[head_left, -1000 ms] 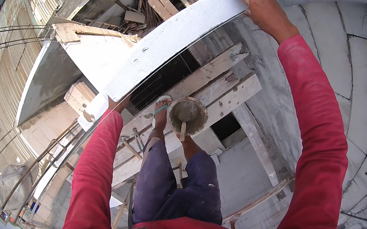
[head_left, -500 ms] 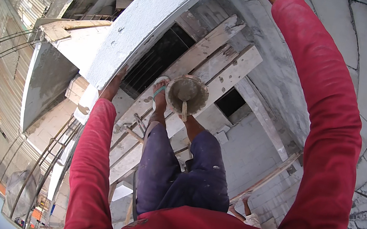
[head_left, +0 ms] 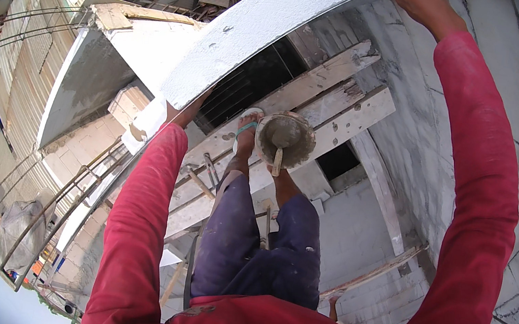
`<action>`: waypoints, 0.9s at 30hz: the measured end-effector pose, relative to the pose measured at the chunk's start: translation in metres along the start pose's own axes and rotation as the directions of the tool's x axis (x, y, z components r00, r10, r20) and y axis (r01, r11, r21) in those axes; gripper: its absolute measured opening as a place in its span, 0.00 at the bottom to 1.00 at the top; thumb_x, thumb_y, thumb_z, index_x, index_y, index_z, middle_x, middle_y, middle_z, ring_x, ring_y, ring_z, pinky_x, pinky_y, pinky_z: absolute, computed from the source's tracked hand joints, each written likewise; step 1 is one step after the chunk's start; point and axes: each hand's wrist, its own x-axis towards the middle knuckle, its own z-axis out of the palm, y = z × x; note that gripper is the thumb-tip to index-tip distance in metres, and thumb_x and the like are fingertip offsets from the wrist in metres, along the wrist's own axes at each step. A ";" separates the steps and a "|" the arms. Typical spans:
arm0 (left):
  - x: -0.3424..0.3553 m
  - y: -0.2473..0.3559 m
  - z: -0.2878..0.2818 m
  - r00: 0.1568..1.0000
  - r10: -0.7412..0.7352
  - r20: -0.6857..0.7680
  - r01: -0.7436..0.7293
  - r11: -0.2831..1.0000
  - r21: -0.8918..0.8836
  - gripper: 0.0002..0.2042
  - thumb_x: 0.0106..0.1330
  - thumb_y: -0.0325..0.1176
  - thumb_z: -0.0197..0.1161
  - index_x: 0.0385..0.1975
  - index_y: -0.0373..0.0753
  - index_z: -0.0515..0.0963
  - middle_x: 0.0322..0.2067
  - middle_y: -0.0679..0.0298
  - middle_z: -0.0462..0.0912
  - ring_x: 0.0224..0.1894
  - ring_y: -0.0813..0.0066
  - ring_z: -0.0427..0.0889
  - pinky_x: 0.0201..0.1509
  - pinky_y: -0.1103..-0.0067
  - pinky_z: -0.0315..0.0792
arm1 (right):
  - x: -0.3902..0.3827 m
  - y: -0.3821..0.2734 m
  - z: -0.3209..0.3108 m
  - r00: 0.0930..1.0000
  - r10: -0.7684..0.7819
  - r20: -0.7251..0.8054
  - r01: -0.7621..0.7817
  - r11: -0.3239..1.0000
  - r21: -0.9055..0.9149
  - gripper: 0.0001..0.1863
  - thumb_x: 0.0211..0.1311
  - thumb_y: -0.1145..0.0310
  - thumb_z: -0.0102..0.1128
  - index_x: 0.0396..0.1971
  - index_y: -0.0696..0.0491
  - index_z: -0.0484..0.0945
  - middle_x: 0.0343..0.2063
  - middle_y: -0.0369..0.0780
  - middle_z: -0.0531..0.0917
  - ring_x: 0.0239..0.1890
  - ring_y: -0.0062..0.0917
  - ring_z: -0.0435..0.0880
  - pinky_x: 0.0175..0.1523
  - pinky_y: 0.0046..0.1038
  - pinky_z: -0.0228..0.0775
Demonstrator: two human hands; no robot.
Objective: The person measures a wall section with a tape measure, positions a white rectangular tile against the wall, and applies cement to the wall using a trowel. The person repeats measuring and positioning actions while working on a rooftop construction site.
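A long white slab-like ledge (head_left: 255,29) with a rough top runs diagonally across the upper middle. My left hand (head_left: 186,110) is at its near lower end, against the inner edge, most of its fingers hidden. At the far upper end, my right hand (head_left: 427,5) has its fingers bent at the slab's edge; what they grip is hidden. Below, between my arms, a round mortar bucket (head_left: 287,132) with grey residue has a trowel handle (head_left: 277,162) sticking out. It stands by my sandalled foot (head_left: 248,129) on wooden planks (head_left: 358,113).
A cement-rendered wall (head_left: 495,85) rises on the right. Dark openings (head_left: 338,160) show beneath the planks. Rebar rods (head_left: 87,177) jut out at lower left, above a corrugated roof (head_left: 38,40). Another person's limb (head_left: 334,307) shows lower down by a wooden pole (head_left: 379,270).
The view has turned, so the slab, bucket and planks sit further right in the picture. Both hands stay at the slab's edge, also further right in view.
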 end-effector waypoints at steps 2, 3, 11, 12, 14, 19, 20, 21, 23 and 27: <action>0.003 -0.038 0.021 0.993 0.121 0.009 -0.120 0.970 0.210 0.22 0.78 0.34 0.49 0.69 0.59 0.68 0.69 0.58 0.69 0.68 0.55 0.71 0.72 0.64 0.63 | 0.006 -0.001 0.002 1.000 -0.022 -0.001 0.022 0.999 -0.025 0.22 0.63 0.77 0.54 0.58 0.55 0.75 0.59 0.50 0.76 0.64 0.44 0.72 0.69 0.42 0.63; 0.006 -0.042 0.025 0.991 0.134 0.002 -0.131 0.966 0.224 0.21 0.78 0.34 0.49 0.69 0.59 0.69 0.68 0.58 0.70 0.67 0.55 0.71 0.71 0.65 0.64 | 0.006 -0.003 0.000 1.000 -0.020 0.002 0.020 0.999 -0.025 0.22 0.63 0.77 0.53 0.59 0.55 0.75 0.59 0.50 0.76 0.64 0.44 0.72 0.69 0.42 0.63; 0.010 0.017 -0.004 0.998 0.061 0.005 -0.060 0.993 -0.104 0.22 0.78 0.45 0.51 0.65 0.42 0.73 0.64 0.56 0.75 0.64 0.57 0.75 0.70 0.67 0.65 | -0.008 -0.001 -0.004 0.997 0.056 0.045 -0.053 0.997 -0.050 0.24 0.61 0.79 0.56 0.59 0.55 0.74 0.58 0.49 0.76 0.63 0.44 0.72 0.69 0.41 0.64; 0.016 0.019 -0.001 0.994 0.111 -0.008 -0.111 0.990 -0.086 0.23 0.77 0.46 0.52 0.66 0.41 0.72 0.65 0.56 0.75 0.64 0.57 0.74 0.70 0.67 0.64 | -0.012 0.001 -0.009 0.996 0.068 0.051 -0.065 0.996 -0.067 0.24 0.61 0.79 0.57 0.59 0.55 0.74 0.58 0.49 0.76 0.63 0.44 0.72 0.69 0.41 0.64; 0.015 -0.048 0.043 0.970 0.208 -0.129 -0.217 0.974 -0.060 0.26 0.75 0.49 0.55 0.67 0.42 0.70 0.66 0.56 0.73 0.66 0.57 0.73 0.71 0.67 0.63 | 0.003 -0.007 -0.006 0.999 0.024 0.028 -0.023 0.999 -0.048 0.25 0.60 0.79 0.58 0.59 0.55 0.74 0.58 0.49 0.76 0.63 0.44 0.73 0.69 0.41 0.64; 0.015 -0.047 0.057 0.977 -0.035 -0.208 -0.086 0.834 -0.545 0.28 0.62 0.46 0.71 0.58 0.36 0.75 0.56 0.54 0.80 0.59 0.57 0.78 0.65 0.68 0.69 | 0.004 -0.009 -0.003 0.999 0.033 0.029 -0.033 0.999 0.003 0.25 0.60 0.79 0.58 0.60 0.55 0.74 0.59 0.49 0.76 0.64 0.43 0.72 0.69 0.41 0.64; 0.014 -0.018 0.040 0.970 -0.087 -0.227 -0.018 0.904 -0.427 0.27 0.58 0.42 0.76 0.52 0.33 0.78 0.50 0.53 0.85 0.55 0.57 0.82 0.61 0.68 0.73 | -0.003 -0.004 -0.001 0.999 0.041 0.031 -0.040 0.999 -0.002 0.25 0.60 0.78 0.58 0.60 0.55 0.74 0.59 0.49 0.76 0.64 0.43 0.71 0.69 0.41 0.64; 0.012 -0.013 0.034 0.971 -0.077 -0.227 -0.026 0.907 -0.419 0.26 0.58 0.41 0.76 0.53 0.33 0.78 0.50 0.53 0.85 0.55 0.56 0.82 0.61 0.68 0.73 | -0.001 -0.005 -0.002 0.999 0.037 0.035 -0.037 0.999 -0.006 0.25 0.60 0.78 0.59 0.60 0.55 0.74 0.59 0.48 0.76 0.64 0.43 0.71 0.69 0.41 0.64; 0.007 -0.005 0.021 0.972 -0.058 -0.227 -0.040 0.914 -0.404 0.26 0.59 0.40 0.75 0.53 0.33 0.78 0.51 0.53 0.84 0.55 0.56 0.82 0.61 0.67 0.73 | 0.002 -0.008 -0.005 0.999 0.029 0.043 -0.028 0.999 -0.015 0.26 0.60 0.78 0.59 0.60 0.55 0.74 0.59 0.48 0.76 0.64 0.43 0.71 0.69 0.41 0.64; -0.003 0.016 -0.001 0.973 -0.090 -0.213 0.008 0.933 -0.359 0.21 0.62 0.37 0.70 0.51 0.33 0.79 0.49 0.52 0.85 0.54 0.56 0.83 0.60 0.68 0.74 | 0.006 -0.010 -0.007 0.998 0.040 0.044 -0.040 0.999 -0.006 0.24 0.60 0.78 0.59 0.59 0.55 0.75 0.58 0.48 0.77 0.63 0.44 0.72 0.69 0.41 0.64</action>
